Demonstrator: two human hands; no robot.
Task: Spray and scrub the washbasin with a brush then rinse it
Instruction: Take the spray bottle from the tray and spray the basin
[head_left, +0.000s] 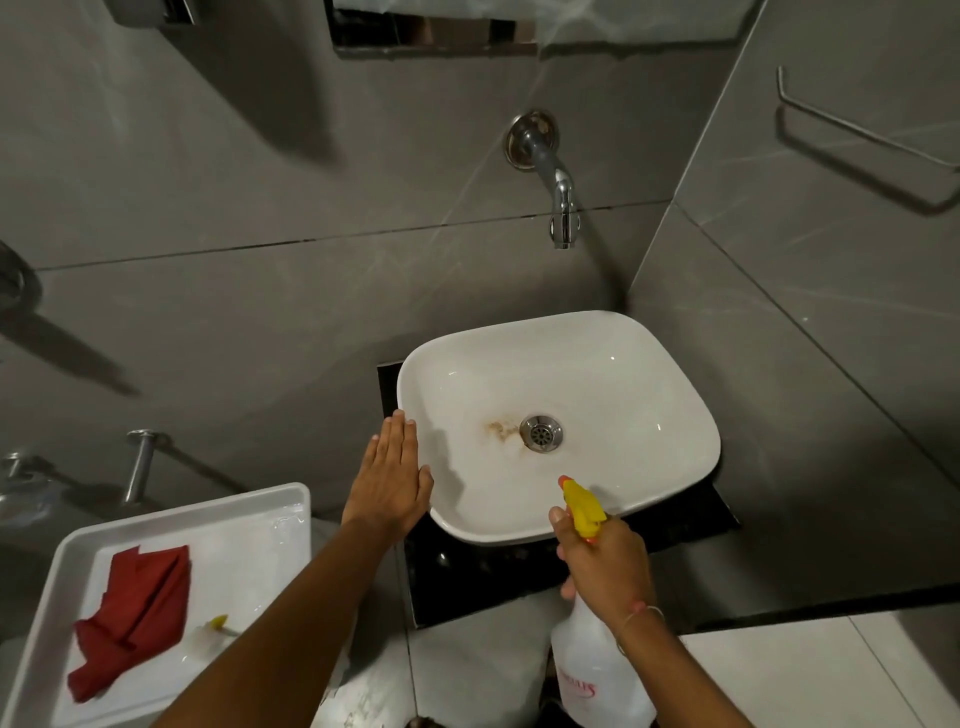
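The white washbasin sits on a black counter, with a brown stain just left of its metal drain. My right hand grips a clear spray bottle by its neck; the yellow trigger head with an orange nozzle points into the basin over its near rim. My left hand lies flat, fingers straight, against the basin's left rim. A small brush with a yellow handle lies in the tray at lower left.
A white tray at lower left also holds a red cloth. A chrome tap juts from the grey tiled wall above the basin. A towel bar is on the right wall. Chrome fittings stand at left.
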